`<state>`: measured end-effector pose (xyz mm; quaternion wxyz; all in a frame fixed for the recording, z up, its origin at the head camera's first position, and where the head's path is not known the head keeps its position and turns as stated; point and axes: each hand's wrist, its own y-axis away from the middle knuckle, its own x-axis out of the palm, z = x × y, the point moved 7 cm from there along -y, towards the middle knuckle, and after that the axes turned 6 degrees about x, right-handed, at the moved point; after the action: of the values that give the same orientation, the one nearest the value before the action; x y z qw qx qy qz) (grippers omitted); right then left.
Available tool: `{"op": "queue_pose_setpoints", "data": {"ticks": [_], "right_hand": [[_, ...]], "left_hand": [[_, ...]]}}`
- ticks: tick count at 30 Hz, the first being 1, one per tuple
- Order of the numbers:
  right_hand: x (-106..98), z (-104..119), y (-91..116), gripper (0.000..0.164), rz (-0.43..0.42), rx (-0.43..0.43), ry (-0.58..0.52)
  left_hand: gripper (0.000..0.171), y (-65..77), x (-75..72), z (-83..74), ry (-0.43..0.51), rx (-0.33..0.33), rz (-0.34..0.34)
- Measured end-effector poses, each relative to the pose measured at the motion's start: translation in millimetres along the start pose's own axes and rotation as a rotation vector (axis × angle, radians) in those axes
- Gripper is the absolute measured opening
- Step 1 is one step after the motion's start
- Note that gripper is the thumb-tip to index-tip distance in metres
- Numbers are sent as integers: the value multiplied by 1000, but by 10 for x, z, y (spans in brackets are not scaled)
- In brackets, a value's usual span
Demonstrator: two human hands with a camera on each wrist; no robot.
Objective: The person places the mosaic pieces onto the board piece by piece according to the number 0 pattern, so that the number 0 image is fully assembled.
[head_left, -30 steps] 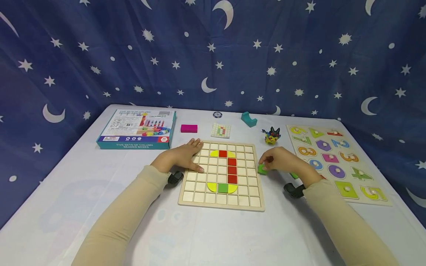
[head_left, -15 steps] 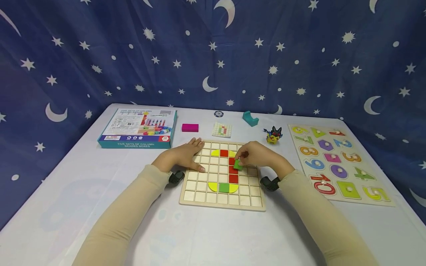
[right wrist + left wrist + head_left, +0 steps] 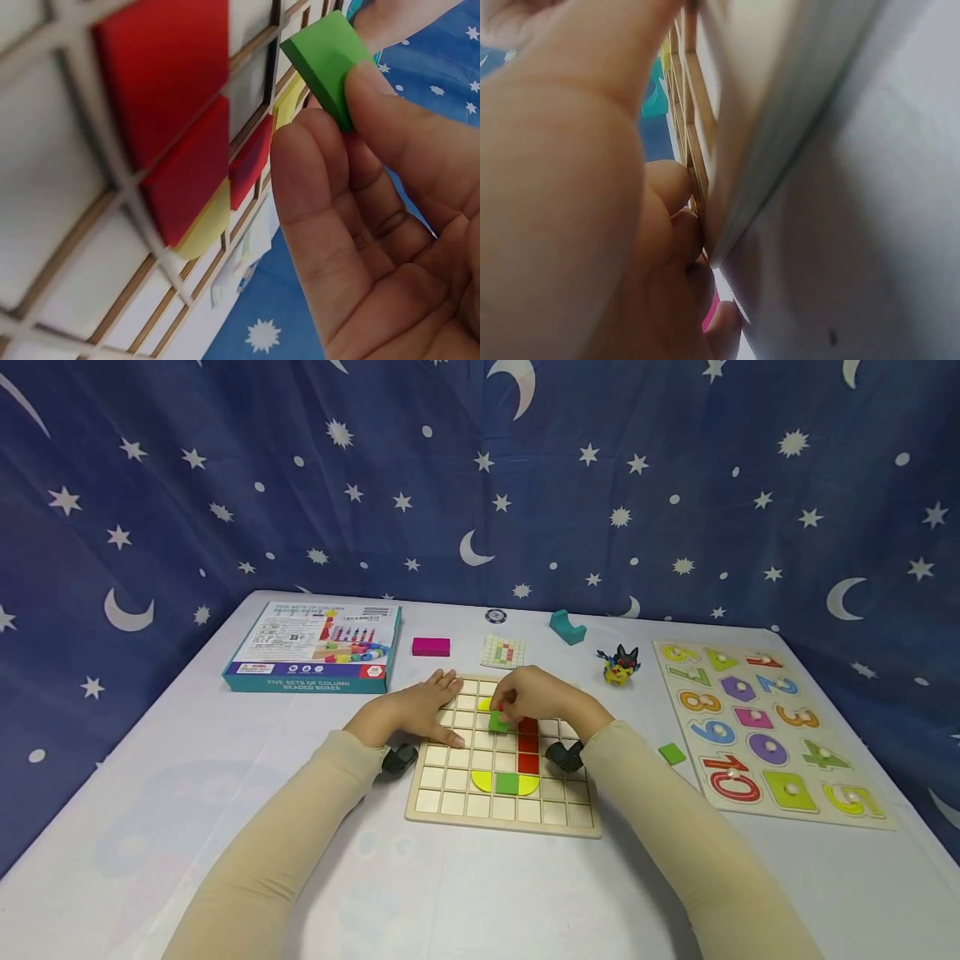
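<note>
A wooden grid board (image 3: 465,806) lies mid-table, with red squares (image 3: 528,744) in a column, yellow quarter-round pieces (image 3: 482,781) and a green square (image 3: 507,783) set in its cells. My left hand (image 3: 415,708) rests spread on the board's left edge, fingers straight, holding no piece. My right hand (image 3: 536,697) is above the board's upper part and pinches a green square tile (image 3: 326,60) between thumb and fingers. In the right wrist view the tile is tilted and apart from the grid. The right hand hides some upper cells in the head view.
Right of the board lie a loose green tile (image 3: 672,753) and a number puzzle (image 3: 780,727). Behind it are a small pattern card (image 3: 503,652), magenta block (image 3: 431,647), teal piece (image 3: 567,627), toy figure (image 3: 619,665) and round chip (image 3: 496,616). A boxed set (image 3: 313,647) sits back left.
My right hand has carried the green tile from beside the board's right edge leftward over the grid to its upper part. The left hand has stayed on the board's edge.
</note>
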<state>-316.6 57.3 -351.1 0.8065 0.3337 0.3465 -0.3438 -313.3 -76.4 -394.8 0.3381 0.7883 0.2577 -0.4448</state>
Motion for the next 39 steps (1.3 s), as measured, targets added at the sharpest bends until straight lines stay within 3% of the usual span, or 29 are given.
{"op": "queue_pose_setpoints", "data": {"ticks": [8,18,25,32,39], "right_hand": [[30,39,-178,17,24,28,32],[85,85,-234,15,20,44,68],[117,118,-247,10,-7,33,191],[59,108,-178,11,-26,6,180],[-149,-118,53,12,-52,33,100]], "left_hand": [[107,-12,9,-13,-1,8,-1],[108,8,-8,-21,16,3,-7],[108,4,-14,-22,17,-2,-9],[107,7,-26,-37,3,17,-15],[107,12,-36,-40,4,28,-21]]}}
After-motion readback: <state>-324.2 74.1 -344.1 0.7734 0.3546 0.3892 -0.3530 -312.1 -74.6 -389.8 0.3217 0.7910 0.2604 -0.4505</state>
